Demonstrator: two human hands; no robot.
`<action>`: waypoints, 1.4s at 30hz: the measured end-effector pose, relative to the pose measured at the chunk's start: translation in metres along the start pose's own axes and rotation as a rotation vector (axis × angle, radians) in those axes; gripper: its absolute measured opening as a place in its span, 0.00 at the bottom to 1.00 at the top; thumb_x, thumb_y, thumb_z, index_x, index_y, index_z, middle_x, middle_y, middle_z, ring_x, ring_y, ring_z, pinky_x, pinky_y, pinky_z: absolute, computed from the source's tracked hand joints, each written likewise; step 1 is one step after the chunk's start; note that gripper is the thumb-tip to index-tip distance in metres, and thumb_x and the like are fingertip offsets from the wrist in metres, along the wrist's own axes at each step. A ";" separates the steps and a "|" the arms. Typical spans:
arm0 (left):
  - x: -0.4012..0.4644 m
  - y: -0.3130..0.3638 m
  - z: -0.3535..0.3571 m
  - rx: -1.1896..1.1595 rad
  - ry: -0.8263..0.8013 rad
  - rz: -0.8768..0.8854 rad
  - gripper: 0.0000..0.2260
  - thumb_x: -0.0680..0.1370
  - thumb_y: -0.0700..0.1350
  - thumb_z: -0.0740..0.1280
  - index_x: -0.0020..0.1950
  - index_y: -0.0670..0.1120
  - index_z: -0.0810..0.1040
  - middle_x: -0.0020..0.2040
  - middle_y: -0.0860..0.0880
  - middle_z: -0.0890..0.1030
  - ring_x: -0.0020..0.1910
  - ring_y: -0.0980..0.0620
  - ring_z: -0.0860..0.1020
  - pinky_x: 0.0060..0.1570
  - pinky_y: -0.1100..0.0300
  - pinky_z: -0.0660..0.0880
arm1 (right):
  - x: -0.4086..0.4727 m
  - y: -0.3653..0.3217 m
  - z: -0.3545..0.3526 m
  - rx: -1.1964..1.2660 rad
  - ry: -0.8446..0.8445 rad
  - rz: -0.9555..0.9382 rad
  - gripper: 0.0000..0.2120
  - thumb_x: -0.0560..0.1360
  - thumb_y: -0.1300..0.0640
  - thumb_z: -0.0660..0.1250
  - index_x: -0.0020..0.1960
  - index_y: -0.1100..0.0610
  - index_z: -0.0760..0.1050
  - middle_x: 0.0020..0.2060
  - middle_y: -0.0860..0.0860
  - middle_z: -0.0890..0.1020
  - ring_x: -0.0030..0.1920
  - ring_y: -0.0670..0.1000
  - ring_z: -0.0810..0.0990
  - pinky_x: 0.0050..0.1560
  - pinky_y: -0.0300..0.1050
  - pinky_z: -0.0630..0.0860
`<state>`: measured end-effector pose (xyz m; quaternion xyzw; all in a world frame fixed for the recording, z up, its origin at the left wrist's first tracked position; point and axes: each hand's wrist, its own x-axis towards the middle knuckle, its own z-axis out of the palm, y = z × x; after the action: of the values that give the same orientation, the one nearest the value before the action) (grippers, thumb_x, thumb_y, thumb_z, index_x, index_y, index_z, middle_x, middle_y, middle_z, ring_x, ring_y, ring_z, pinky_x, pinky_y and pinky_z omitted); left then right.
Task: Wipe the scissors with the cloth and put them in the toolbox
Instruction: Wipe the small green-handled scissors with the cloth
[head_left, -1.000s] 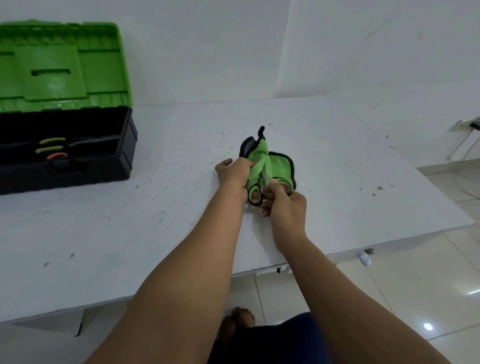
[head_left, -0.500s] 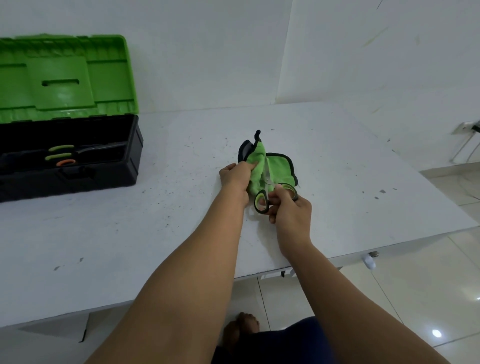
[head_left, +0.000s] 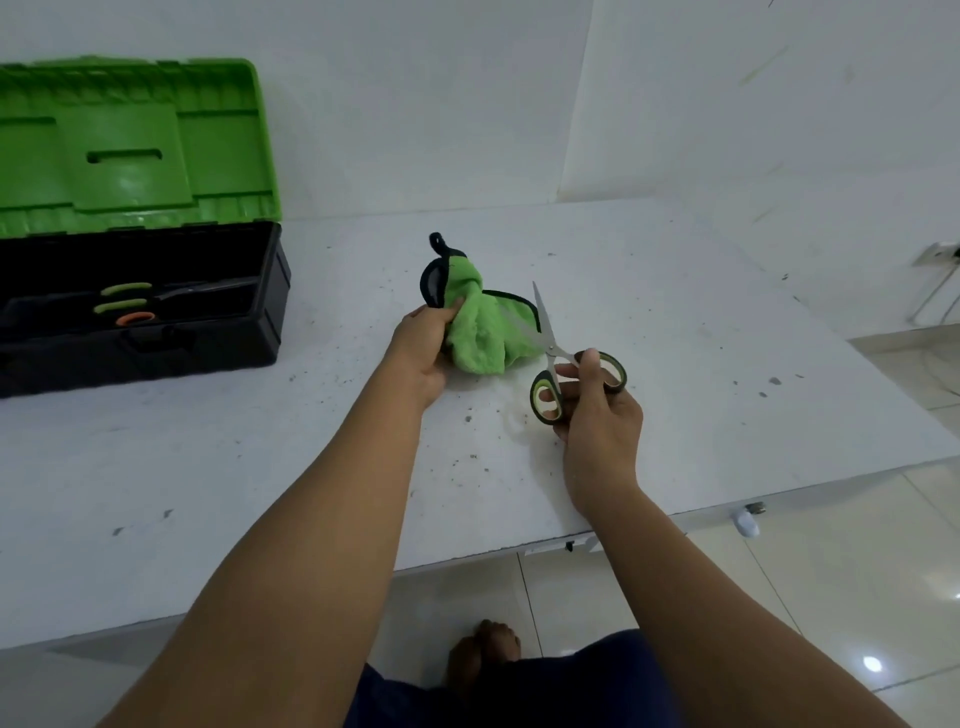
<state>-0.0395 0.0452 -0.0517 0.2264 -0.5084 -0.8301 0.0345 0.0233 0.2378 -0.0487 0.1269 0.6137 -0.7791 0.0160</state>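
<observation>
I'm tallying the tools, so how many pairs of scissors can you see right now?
2 for certain: one pair of scissors held in the right hand, one pair in the toolbox with green handles. An orange handle beside it may belong to a third, mostly hidden.

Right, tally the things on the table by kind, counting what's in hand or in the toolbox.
Scissors in hand: 1
Handled tools in the toolbox: 3 handles show; kind and count unclear
Cloth: 1
Toolbox: 1
Total: 3, plus the toolbox tools
</observation>
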 end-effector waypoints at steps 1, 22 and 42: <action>-0.007 -0.002 -0.001 -0.013 -0.026 -0.003 0.14 0.84 0.45 0.69 0.66 0.39 0.82 0.57 0.43 0.88 0.55 0.47 0.87 0.48 0.54 0.85 | 0.000 0.000 0.001 0.007 0.001 -0.002 0.19 0.83 0.41 0.64 0.45 0.53 0.84 0.32 0.46 0.85 0.35 0.47 0.81 0.41 0.46 0.76; -0.038 -0.021 -0.006 0.061 -0.200 0.045 0.28 0.76 0.33 0.75 0.74 0.43 0.73 0.57 0.43 0.87 0.53 0.44 0.87 0.49 0.50 0.85 | 0.015 0.009 0.002 -0.049 0.013 -0.054 0.20 0.78 0.38 0.71 0.49 0.56 0.85 0.39 0.53 0.82 0.40 0.47 0.80 0.51 0.50 0.83; -0.047 -0.008 0.006 0.283 -0.273 0.052 0.30 0.77 0.40 0.77 0.78 0.46 0.71 0.61 0.43 0.87 0.58 0.44 0.87 0.55 0.50 0.83 | 0.010 0.010 -0.001 -0.109 -0.106 -0.109 0.12 0.83 0.56 0.69 0.42 0.52 0.86 0.30 0.47 0.75 0.32 0.47 0.70 0.37 0.40 0.71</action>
<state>0.0011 0.0679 -0.0404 0.1012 -0.6255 -0.7723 -0.0455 0.0160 0.2381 -0.0603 0.0507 0.6595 -0.7499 0.0129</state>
